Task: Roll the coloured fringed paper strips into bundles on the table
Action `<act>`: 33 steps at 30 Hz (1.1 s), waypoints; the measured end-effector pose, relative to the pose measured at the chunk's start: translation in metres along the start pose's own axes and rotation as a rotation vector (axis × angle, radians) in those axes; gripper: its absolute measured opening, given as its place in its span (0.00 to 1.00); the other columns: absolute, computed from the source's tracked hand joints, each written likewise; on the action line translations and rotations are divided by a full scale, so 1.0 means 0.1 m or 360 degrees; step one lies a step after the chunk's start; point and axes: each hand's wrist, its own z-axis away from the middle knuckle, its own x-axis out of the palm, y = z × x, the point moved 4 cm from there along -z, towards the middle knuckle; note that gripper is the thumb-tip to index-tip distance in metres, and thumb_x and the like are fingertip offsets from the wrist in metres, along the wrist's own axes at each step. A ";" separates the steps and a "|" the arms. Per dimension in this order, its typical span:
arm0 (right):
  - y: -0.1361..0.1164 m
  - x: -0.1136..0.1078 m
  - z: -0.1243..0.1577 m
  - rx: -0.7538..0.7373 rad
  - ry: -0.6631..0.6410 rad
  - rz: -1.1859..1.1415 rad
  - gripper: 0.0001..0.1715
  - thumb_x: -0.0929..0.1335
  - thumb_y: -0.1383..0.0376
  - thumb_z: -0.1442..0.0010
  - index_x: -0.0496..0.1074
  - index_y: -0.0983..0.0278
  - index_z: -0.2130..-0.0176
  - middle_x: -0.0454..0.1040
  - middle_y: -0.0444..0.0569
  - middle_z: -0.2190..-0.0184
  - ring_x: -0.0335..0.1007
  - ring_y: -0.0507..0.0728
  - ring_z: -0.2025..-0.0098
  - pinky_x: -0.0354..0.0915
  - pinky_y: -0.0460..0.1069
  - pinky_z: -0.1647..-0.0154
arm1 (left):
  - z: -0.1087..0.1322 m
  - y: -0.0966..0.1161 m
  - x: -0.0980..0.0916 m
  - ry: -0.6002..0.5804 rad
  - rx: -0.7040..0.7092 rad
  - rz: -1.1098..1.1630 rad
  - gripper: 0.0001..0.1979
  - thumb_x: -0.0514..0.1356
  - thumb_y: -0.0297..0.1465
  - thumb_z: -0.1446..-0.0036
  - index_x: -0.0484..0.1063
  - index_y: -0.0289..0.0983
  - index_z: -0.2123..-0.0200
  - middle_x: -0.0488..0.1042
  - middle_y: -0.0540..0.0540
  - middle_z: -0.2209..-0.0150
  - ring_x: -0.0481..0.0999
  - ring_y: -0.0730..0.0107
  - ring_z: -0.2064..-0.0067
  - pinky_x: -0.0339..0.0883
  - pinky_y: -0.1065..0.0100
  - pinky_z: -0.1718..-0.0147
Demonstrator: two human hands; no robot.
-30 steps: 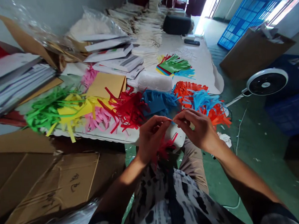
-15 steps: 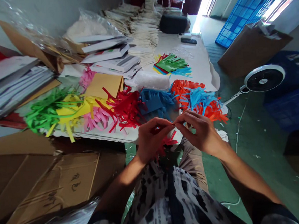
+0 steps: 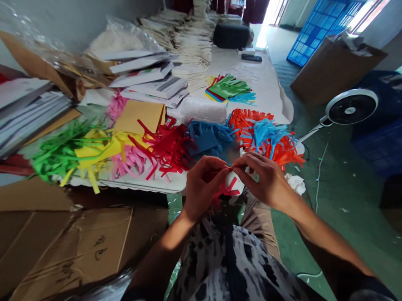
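My left hand (image 3: 201,187) is closed round a bundle of red fringed paper (image 3: 225,190), whose strips stick out below the fingers. My right hand (image 3: 262,181) pinches the top of the same bundle, fingertips meeting those of the left hand. Both hands hover above my lap at the near edge of a white-covered table (image 3: 268,87). On the table just behind them lie piles of fringed paper: red (image 3: 168,145), blue (image 3: 209,136), orange with light blue (image 3: 266,135), pink (image 3: 129,157), yellow (image 3: 97,150) and green (image 3: 60,150).
Flattened cardboard boxes (image 3: 66,240) lie at the left. Stacks of paper and envelopes (image 3: 155,78) fill the table's far part, with another small coloured fringe stack (image 3: 229,89). A white fan (image 3: 350,107) sits on the green floor at right, beyond it a cardboard box (image 3: 332,65) and blue crates (image 3: 319,25).
Both hands stayed together on the red paper, fingers shifting slightly and drifting a little lower and left. The view tilted slightly.
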 end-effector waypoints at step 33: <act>0.64 -0.16 -0.13 0.0767 0.0155 -0.1021 0.26 0.73 0.45 0.36 0.81 0.56 0.47 0.83 0.51 0.59 0.76 0.55 0.71 0.73 0.50 0.71 | -0.16 -0.31 0.02 -0.0508 -0.0231 -0.0267 0.20 0.59 0.48 0.33 0.73 0.36 0.65 0.66 0.54 0.75 0.63 0.75 0.73 0.55 0.72 0.74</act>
